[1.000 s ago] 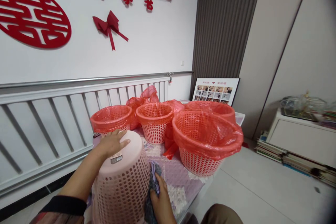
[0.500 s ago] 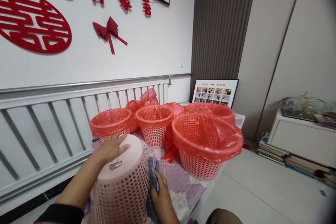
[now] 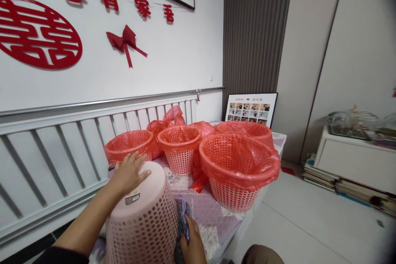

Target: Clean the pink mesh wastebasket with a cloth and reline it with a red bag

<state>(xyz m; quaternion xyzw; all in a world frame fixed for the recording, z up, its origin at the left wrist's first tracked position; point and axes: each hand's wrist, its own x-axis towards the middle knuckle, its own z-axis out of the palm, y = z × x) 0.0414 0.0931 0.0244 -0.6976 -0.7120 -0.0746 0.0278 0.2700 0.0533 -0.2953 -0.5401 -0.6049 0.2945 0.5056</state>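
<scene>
A pale pink perforated basket (image 3: 145,222) stands upside down at the near end of the table. My left hand (image 3: 128,175) lies flat on its upturned bottom, fingers spread, beside a small sticker label (image 3: 132,199). My right hand (image 3: 193,245) presses a grey-purple cloth (image 3: 182,222) against the basket's right side, fingers closed on the cloth.
Several pink baskets lined with red plastic bags stand behind on the table: a big one (image 3: 238,167), a smaller one (image 3: 179,144), one at left (image 3: 128,144). The quilted table cover (image 3: 213,214) shows between them. A white radiator cover (image 3: 62,140) runs along the left. Books (image 3: 340,183) lie stacked on the floor at right.
My right hand and the cloth have slid lower down the basket's side. The view has shifted slightly; my left hand stays on the basket's bottom.
</scene>
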